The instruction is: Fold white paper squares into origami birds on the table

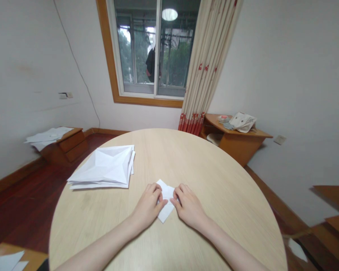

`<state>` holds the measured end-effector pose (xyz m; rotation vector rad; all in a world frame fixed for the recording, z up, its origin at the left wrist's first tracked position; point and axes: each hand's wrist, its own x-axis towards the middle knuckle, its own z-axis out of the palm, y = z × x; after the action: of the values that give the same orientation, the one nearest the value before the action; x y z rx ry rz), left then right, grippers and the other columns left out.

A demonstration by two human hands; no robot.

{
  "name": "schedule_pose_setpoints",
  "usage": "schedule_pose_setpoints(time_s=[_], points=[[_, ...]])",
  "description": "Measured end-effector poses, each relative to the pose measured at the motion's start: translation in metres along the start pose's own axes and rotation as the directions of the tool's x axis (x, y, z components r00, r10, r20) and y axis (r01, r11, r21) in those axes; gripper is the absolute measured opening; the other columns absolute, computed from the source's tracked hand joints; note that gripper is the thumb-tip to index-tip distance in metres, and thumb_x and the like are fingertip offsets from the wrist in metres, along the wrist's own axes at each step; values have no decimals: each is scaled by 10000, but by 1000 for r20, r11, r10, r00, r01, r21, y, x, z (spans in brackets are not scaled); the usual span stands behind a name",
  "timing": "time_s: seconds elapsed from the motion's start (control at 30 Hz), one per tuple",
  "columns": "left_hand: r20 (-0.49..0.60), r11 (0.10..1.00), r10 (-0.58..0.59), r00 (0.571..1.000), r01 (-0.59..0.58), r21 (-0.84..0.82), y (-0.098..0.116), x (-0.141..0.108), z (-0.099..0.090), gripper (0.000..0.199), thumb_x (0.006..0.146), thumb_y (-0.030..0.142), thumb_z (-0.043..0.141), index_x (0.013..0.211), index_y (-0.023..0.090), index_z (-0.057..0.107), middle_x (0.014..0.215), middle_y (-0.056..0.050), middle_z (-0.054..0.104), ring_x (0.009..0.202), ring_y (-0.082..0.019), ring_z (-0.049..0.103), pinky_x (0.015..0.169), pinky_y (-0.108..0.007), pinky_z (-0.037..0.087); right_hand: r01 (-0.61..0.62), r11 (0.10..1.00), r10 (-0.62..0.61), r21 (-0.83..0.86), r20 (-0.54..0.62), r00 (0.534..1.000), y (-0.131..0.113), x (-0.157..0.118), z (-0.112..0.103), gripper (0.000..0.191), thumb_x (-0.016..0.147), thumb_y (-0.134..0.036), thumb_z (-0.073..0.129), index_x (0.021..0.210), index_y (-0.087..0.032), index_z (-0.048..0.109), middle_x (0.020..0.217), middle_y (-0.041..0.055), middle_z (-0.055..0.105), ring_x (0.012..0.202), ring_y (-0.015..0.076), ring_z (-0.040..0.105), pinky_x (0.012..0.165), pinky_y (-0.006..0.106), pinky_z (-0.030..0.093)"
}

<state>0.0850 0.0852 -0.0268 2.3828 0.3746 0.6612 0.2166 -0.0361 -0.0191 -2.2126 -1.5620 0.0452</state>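
Note:
A small folded piece of white paper (pixel 165 213) lies on the round wooden table (pixel 169 150), one corner pointing toward me. My left hand (pixel 150 201) grips its left side, thumb on top and fingers curled at the edge. On the opposite side my right hand (pixel 188 203) holds the paper in the same way, its thumb near the middle. The two thumbs nearly meet over the sheet. Parts of both side edges are hidden under my fingers. Farther left on the table rests a stack of folded white paper (pixel 107 165).
Beyond the table stand a low wooden cabinet (pixel 70 145) with papers on it and a corner desk (pixel 237 143) bearing a pale bag (pixel 242 122). A curtain (pixel 206 67) hangs beside the window (pixel 138 56). More white sheets (pixel 7 261) lie at lower left.

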Motion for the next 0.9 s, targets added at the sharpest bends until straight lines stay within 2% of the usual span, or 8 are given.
schedule_pose_setpoints(time_s=[0.17,0.53,0.9], points=[[8,998,-35,999,36,-48,-2,1,-1,111,824,163,599,797,198,497,888,-30,533,911,-227,495,792,-344,421,-46,999,45,11,19,999,-1,2,-4,95,864,-225,590,789,-197,540,890,35,557,892,207,520,773,323,378],[101,993,-10,995,22,-120,-7,4,-10,122,779,67,599,804,184,576,952,-44,561,973,-224,517,865,-360,418,-124,984,109,126,120,987,13,6,-13,79,813,-256,656,822,-219,587,919,9,543,967,208,510,842,344,312],[162,993,76,984,-61,-99,-7,4,-21,193,793,30,577,878,193,635,990,-45,611,1011,-207,549,899,-327,420,-63,975,23,214,183,983,28,7,-22,142,782,-160,662,867,-230,573,938,-1,547,993,199,497,891,339,321]])
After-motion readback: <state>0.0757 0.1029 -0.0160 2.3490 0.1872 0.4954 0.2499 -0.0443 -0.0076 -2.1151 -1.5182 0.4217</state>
